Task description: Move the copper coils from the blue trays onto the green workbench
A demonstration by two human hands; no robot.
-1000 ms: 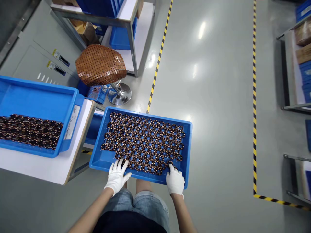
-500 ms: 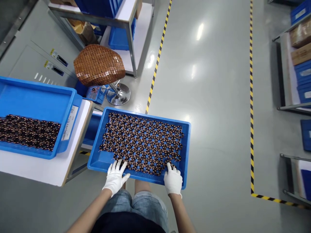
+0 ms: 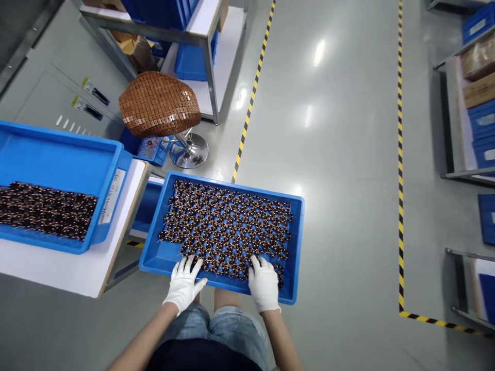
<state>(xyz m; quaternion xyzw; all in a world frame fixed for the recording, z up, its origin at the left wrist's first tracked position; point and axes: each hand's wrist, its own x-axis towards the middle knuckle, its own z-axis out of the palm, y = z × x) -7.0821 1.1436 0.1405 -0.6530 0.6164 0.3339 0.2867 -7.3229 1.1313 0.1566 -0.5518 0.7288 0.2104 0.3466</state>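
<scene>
A blue tray (image 3: 157, 260) lies in front of me, bearing rows of dark rings wound with copper wire (image 3: 228, 221). In a white glove, my left hand (image 3: 184, 283) rests at the near left edge of the rings, fingers spread and tips touching them. My right hand (image 3: 264, 282), gloved too, lies over the near right rings; its fingers are slightly bent and their tips reach among the rings. Just right of it a few rings (image 3: 279, 275) sit near the tray's corner. Whatever lies under the right palm is hidden.
At the left, a second blue tray (image 3: 88, 247) with more wound rings stands on a white table (image 3: 50, 270). Beyond are a stool with a woven brown seat (image 3: 159, 104) and a shelf rack (image 3: 211, 77). Racks with blue bins (image 3: 483, 118) stand at the right.
My right hand has moved left along the near edge of the rings, uncovering a few rings near the tray's right corner. My left hand has stayed in place.
</scene>
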